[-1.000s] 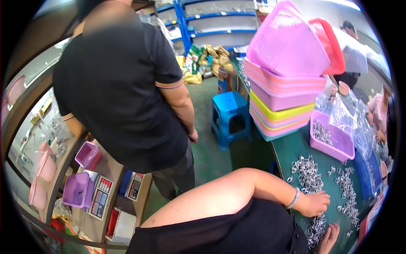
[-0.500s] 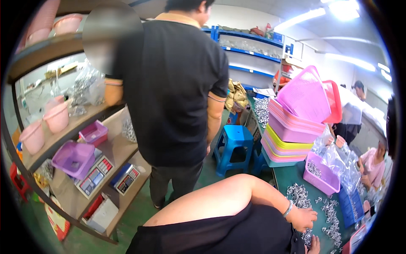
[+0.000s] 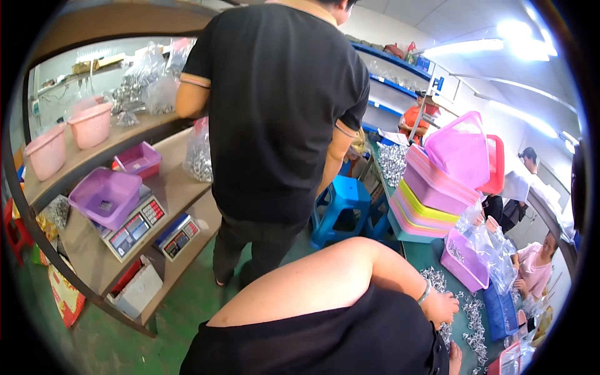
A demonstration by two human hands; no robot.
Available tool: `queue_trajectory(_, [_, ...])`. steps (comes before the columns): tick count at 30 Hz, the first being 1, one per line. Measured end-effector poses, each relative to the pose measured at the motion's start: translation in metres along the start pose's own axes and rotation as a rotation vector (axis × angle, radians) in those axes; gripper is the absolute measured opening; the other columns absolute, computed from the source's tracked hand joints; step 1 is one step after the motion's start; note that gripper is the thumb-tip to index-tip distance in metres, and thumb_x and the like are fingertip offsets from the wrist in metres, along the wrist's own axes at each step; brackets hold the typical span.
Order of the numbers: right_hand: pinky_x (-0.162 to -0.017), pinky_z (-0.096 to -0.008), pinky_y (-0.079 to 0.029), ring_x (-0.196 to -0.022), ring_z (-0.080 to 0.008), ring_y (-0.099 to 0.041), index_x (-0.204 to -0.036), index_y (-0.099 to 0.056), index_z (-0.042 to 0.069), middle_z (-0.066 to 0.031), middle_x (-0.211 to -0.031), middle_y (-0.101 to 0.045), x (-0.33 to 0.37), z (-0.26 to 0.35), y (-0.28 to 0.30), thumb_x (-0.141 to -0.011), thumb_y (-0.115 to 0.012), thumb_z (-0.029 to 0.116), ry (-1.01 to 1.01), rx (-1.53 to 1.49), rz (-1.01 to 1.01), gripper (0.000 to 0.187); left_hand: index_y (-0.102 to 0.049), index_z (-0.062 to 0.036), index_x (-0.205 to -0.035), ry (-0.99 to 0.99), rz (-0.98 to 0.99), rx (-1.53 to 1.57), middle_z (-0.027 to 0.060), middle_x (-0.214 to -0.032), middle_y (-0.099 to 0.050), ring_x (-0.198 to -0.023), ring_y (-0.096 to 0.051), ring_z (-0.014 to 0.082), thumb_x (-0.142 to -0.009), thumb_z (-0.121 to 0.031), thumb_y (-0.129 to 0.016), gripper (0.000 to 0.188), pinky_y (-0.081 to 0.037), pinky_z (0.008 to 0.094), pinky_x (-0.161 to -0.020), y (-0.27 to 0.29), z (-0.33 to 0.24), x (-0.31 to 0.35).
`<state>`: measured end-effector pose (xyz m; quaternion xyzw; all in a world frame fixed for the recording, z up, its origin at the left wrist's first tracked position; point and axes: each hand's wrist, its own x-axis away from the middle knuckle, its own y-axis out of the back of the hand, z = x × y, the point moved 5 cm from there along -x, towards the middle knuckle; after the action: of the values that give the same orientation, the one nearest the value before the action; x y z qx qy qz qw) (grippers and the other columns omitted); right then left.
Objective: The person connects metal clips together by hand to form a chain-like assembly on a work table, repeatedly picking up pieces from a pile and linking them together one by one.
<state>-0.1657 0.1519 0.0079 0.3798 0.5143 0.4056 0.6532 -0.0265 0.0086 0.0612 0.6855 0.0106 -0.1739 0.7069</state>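
My left hand (image 3: 440, 307), a bracelet on its wrist, reaches over the green worktable (image 3: 417, 255) at the lower right. Its fingers look stretched and slightly bent over a heap of small shiny metal pieces (image 3: 436, 280); nothing shows in them. Just below, part of my right hand (image 3: 455, 359) appears at the table's near side, its fingers mostly hidden behind my black top. More of the metal pieces lie in a loose strip (image 3: 475, 328) to the right of both hands.
Stacked plastic baskets (image 3: 431, 194) and a purple basket (image 3: 462, 265) stand on the table, beside a blue bin (image 3: 500, 312). A person in black (image 3: 281, 112) stands close ahead, near a blue stool (image 3: 344, 203). Left, a shelf holds scales (image 3: 134, 226) and tubs (image 3: 90, 125).
The view has shifted, so the standing person appears larger and farther right. A person in orange now shows at the back. My left hand stays over the metal pieces; less of my right hand shows.
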Motion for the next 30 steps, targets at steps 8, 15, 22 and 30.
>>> queue_trajectory(8, [-0.084,-0.0415,-0.039,-0.101,-0.0386,-0.046,-0.118,-0.047,0.009,-0.0221,-0.108,-0.051,-0.007,-0.041,-0.021,-0.079,-0.055,0.026,0.096,-0.078,-0.029,0.044,-0.063,-0.0099,-0.095,0.008,0.040,-0.080,0.0143,-0.108,-0.048,-0.113,-0.034,0.0312,-0.071,-0.032,-0.059,0.033,-0.024,0.0472,-0.094,-0.004,0.006,0.004])
queue_trajectory(15, [-0.090,-0.0384,-0.034,-0.107,-0.0354,-0.042,-0.113,-0.048,0.004,-0.0210,-0.115,-0.044,0.006,-0.030,-0.014,-0.071,-0.059,0.014,-0.005,0.015,-0.096,0.044,-0.062,-0.0111,-0.096,0.043,0.049,-0.040,0.0139,-0.111,-0.046,-0.113,-0.034,0.0318,-0.069,-0.029,-0.060,0.033,-0.025,0.0482,-0.093,-0.019,0.009,0.004])
queue_trajectory(22, [-0.097,-0.0407,-0.029,-0.115,-0.0357,-0.036,-0.123,-0.040,0.007,-0.0203,-0.123,-0.040,0.006,0.009,0.007,-0.067,-0.064,0.020,-0.157,-0.034,-0.031,0.062,-0.042,-0.0116,-0.121,0.176,0.031,0.102,0.0181,-0.127,-0.033,-0.122,-0.025,0.0348,-0.070,-0.034,-0.062,0.060,-0.025,0.0516,-0.095,-0.027,0.017,0.008])
queue_trajectory(30, [-0.097,-0.0389,-0.029,-0.116,-0.0340,-0.036,-0.123,-0.041,0.007,-0.0194,-0.124,-0.040,-0.001,0.013,0.021,-0.075,-0.060,0.032,-0.203,-0.095,0.026,0.057,-0.027,-0.0161,-0.133,0.314,0.119,0.149,0.0188,-0.139,-0.014,-0.129,-0.011,0.0357,-0.073,-0.054,-0.053,0.076,-0.013,0.0568,-0.098,-0.048,0.037,-0.031])
